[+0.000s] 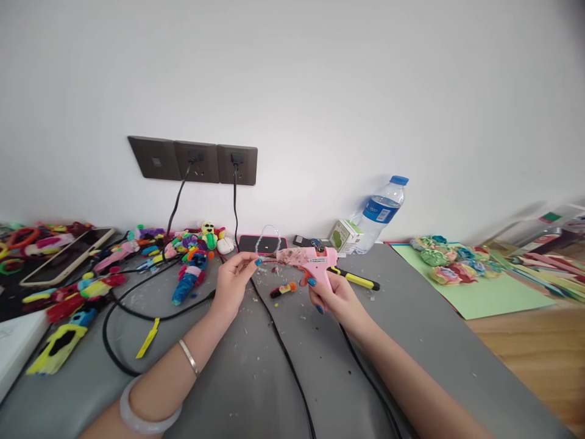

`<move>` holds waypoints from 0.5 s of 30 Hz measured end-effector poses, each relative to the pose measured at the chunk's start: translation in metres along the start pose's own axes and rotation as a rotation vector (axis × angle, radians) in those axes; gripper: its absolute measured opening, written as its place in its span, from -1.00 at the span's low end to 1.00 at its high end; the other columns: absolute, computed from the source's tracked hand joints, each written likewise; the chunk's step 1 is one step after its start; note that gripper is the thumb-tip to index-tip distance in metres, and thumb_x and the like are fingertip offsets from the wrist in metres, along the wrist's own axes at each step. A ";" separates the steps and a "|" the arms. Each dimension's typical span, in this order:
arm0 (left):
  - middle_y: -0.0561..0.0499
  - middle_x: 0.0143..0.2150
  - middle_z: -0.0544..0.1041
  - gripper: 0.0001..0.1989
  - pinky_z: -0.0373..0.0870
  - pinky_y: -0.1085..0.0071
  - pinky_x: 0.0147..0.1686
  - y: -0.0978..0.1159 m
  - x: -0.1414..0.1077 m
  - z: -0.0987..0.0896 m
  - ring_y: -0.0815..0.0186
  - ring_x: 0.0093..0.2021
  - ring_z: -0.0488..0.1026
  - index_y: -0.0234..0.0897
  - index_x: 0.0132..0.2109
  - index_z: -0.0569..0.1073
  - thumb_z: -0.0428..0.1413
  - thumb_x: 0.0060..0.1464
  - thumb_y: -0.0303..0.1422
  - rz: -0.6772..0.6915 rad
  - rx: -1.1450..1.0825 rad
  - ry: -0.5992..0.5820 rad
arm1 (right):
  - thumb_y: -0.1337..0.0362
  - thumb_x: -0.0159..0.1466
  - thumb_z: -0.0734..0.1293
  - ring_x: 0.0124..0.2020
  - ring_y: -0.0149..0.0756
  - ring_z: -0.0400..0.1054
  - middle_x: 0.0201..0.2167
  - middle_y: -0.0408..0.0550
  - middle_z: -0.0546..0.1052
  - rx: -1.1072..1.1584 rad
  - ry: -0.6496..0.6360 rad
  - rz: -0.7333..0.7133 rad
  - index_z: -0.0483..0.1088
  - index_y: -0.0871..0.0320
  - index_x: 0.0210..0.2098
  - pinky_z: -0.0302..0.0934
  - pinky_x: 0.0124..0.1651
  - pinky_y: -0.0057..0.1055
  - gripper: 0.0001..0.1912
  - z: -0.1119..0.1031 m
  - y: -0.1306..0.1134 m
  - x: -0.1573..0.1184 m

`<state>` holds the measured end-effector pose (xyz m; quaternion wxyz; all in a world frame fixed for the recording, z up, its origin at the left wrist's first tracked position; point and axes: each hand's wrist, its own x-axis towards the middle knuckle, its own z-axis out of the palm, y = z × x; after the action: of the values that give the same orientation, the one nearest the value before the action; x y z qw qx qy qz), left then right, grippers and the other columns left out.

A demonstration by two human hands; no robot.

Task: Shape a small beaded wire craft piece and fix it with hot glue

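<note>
Grey tabletop (237, 378) with pink glue gun (315, 261) held above it.
A light green sheet (493, 299) lies at the right side; a water bottle (380, 213) stands near the wall. The right hand (336, 296) grasps the glue gun by its handle, barrel directed left. The left hand (234, 281) has thumb and forefinger drawn together at the gun's front end; whether they grip anything cannot be determined. A yellow-and-black tool (359, 280) lies beyond the right hand. A small multicoloured figure (283, 289) rests between the hands.
</note>
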<state>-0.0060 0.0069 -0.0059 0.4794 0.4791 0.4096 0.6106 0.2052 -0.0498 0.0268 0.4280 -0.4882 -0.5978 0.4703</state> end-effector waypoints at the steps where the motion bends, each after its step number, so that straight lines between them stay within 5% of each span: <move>1: -0.03 -0.32 0.60 -0.85 0.42 0.37 -0.19 0.000 0.000 0.000 0.23 -0.23 0.49 -0.24 -0.33 0.59 0.27 -0.08 -0.28 0.005 0.005 0.002 | -0.02 0.26 0.26 -0.65 -0.46 0.04 -0.73 -0.24 0.24 -0.006 -0.001 -0.004 0.17 0.12 -0.55 0.00 -0.49 -0.42 -0.59 0.000 0.000 0.000; 15: -0.03 -0.32 0.59 -0.84 0.39 0.39 -0.22 0.004 0.000 0.001 0.24 -0.25 0.47 -0.25 -0.35 0.59 0.28 -0.13 -0.29 0.007 0.018 0.016 | 0.05 0.26 0.25 -0.66 -0.47 0.00 -0.73 -0.26 0.23 0.018 -0.024 0.008 0.17 0.12 -0.52 -0.03 -0.50 -0.44 -0.65 0.000 0.003 0.000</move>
<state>-0.0060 0.0062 -0.0023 0.4699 0.4798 0.4171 0.6124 0.2058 -0.0495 0.0239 0.4232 -0.4811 -0.5966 0.4833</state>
